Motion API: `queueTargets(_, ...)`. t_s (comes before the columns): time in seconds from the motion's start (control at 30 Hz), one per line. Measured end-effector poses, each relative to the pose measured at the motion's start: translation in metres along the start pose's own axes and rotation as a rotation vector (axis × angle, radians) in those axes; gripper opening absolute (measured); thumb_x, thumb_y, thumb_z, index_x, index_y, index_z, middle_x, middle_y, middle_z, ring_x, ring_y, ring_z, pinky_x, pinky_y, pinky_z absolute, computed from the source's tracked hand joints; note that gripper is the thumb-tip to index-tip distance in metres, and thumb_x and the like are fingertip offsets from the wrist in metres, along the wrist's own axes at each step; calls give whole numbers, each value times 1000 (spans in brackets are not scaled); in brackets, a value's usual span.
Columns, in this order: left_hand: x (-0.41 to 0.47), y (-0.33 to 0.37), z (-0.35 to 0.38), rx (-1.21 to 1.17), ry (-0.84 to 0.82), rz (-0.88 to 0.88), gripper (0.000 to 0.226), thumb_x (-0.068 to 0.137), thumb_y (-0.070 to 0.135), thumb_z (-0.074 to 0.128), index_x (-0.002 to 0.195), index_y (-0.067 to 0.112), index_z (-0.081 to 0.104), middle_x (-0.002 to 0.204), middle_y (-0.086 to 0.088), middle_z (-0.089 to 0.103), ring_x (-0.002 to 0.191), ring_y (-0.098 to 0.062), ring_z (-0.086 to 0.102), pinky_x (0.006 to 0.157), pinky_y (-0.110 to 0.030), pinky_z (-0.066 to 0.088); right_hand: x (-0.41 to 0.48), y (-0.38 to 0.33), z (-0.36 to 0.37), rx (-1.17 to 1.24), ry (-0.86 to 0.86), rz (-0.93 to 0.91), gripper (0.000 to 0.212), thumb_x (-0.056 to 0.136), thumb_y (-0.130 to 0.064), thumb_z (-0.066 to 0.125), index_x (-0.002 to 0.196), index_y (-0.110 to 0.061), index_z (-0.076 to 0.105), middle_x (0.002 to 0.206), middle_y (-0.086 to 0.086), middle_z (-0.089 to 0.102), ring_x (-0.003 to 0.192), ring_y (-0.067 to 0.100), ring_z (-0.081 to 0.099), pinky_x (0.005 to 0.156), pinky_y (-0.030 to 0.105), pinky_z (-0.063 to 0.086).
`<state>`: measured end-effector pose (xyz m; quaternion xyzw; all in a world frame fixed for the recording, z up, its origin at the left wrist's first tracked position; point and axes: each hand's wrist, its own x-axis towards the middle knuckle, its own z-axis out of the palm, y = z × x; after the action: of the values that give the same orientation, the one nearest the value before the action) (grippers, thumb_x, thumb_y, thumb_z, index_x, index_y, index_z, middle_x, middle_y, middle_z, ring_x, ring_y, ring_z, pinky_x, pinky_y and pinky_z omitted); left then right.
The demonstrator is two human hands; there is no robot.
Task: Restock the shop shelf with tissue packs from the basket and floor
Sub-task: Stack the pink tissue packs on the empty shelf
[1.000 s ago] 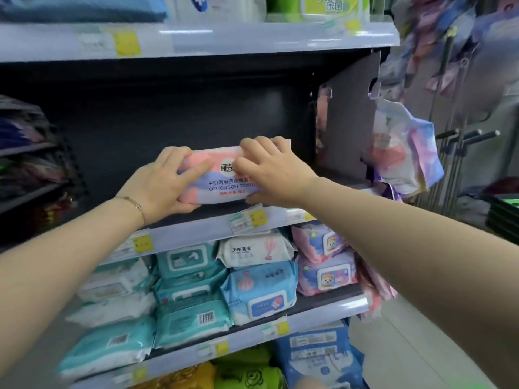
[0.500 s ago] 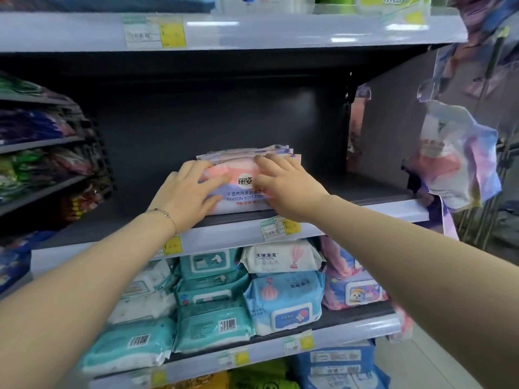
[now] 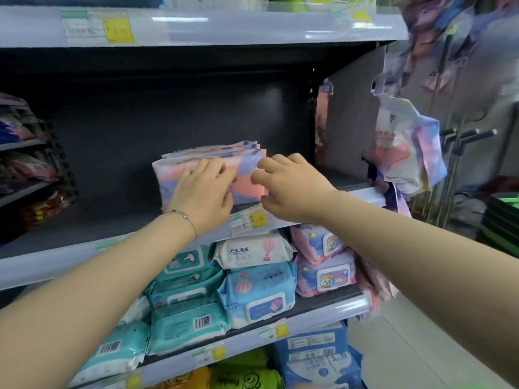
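Observation:
A pink and purple tissue pack (image 3: pixel 213 153) stands on the dark middle shelf (image 3: pixel 112 217), a little behind the front edge, with at least one more like it behind. My left hand (image 3: pixel 205 195) lies flat against the pack's front, fingers fairly straight. At the pack's right end, my right hand (image 3: pixel 289 189) has loosely bent fingers; they touch the edge or hover just off it and grip nothing. The rest of this shelf is bare on both sides of the pack.
The shelf below holds teal wipe packs (image 3: pixel 185 327), blue and white packs (image 3: pixel 255 296) and pink ones (image 3: pixel 323 265). A pastel bag (image 3: pixel 404 153) hangs off the shelf's right end. Stacked green baskets (image 3: pixel 502 217) stand at far right, and another rack (image 3: pixel 28 164) at left.
The pack went from held between both hands to standing on the shelf, pushed further back. My right hand slid off its front to the right end; my left stayed on the front.

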<state>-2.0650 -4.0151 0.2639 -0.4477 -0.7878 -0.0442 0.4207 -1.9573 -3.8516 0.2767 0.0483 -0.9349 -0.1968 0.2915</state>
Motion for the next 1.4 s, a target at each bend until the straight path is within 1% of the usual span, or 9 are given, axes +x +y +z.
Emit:
queueTargets(0.17,8,62,16,-161,-20,116,33,73,33,40,92,15,59,88,-5,55,81,-29,55,67,-38,45,-72,33,6,19,-62,169,38,84,-35,53,116,-15,55,111,7,54,102,30,49,84,43,39)
queueTargets(0.43,11,213,69,-374,-161,295,36,71,37,44,97,14,57,90,-7,55,81,-32,58,63,-39,46,-209,78,30,3,-215,495,43,82,-37,55,119,-16,53,113,7,54,105,30,50,81,40,37)
queueTargets(0.63,-23,340,107,-500,-511,394,44,84,34,53,125,24,42,123,-1,43,115,-24,44,87,-39,41,-333,94,45,24,-399,831,44,84,-39,54,121,-16,47,118,7,50,112,30,45,88,41,37)
queueTargets(0.83,-81,453,123,-647,-760,591,45,86,32,52,129,23,39,126,-1,45,118,-23,43,92,-39,39,-454,75,61,99,-634,1088,49,88,-40,53,130,-17,42,127,7,47,118,28,42,97,42,37)
queueTargets(1.07,-151,530,129,-659,-1044,844,55,86,29,53,136,21,32,132,-6,39,120,-26,41,94,-43,41,-555,27,81,203,-886,1394,48,88,-38,54,129,-15,42,127,9,49,119,29,45,94,40,37)
queueTargets(1.17,-174,547,125,-701,-1169,868,58,87,31,54,139,22,30,138,-5,36,122,-26,42,93,-44,42,-574,9,86,256,-1050,1540,50,88,-55,50,117,-15,49,114,4,57,105,28,55,80,36,41)
queueTargets(1.27,-188,549,126,-745,-1218,861,54,89,33,55,137,22,33,137,-3,39,108,-22,50,86,-40,47,-586,-7,92,311,-1308,1563,68,77,-76,43,111,-20,59,96,-1,61,91,24,58,74,30,43)
queueTargets(1.33,-191,544,128,-752,-1244,837,50,90,33,53,135,22,35,137,-3,39,107,-22,51,84,-39,47,-592,-16,95,369,-1353,1611,79,70,-81,43,121,-21,55,107,4,63,101,28,58,84,36,48)
queueTargets(1.4,-189,539,131,-745,-1270,795,50,89,33,53,135,22,36,138,-3,38,112,-24,50,88,-41,46,-594,-19,97,489,-1301,1720,88,74,-75,48,140,-19,36,132,10,54,117,35,52,95,45,46)
